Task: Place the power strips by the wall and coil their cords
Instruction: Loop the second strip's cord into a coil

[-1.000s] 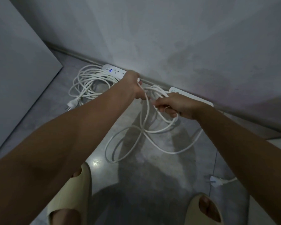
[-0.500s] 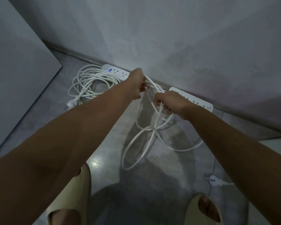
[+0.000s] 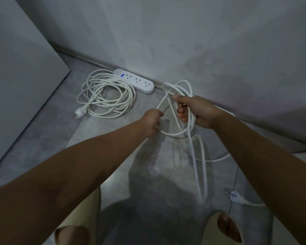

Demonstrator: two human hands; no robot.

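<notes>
A white power strip [image 3: 135, 81] lies against the wall, its cord [image 3: 106, 96] coiled on the floor beside it with the plug [image 3: 79, 113] at the near left. My right hand [image 3: 195, 111] is closed on several loops of a second white cord [image 3: 184, 89], held above the floor near the wall. My left hand [image 3: 151, 121] grips a strand of the same cord just left of the loops. The rest of that cord [image 3: 200, 167] trails down over the floor to its plug [image 3: 236, 197]. My right arm hides the second strip.
A grey panel [image 3: 21, 68] stands along the left side. My two feet in beige slides [image 3: 85, 214] are at the bottom of the view. The wall's base [image 3: 88, 59] runs diagonally from upper left to right.
My left hand has dropped from the wall toward me, sliding along the cord. My right hand has gathered more loops. The loose cord on the floor has shortened and shifted right.
</notes>
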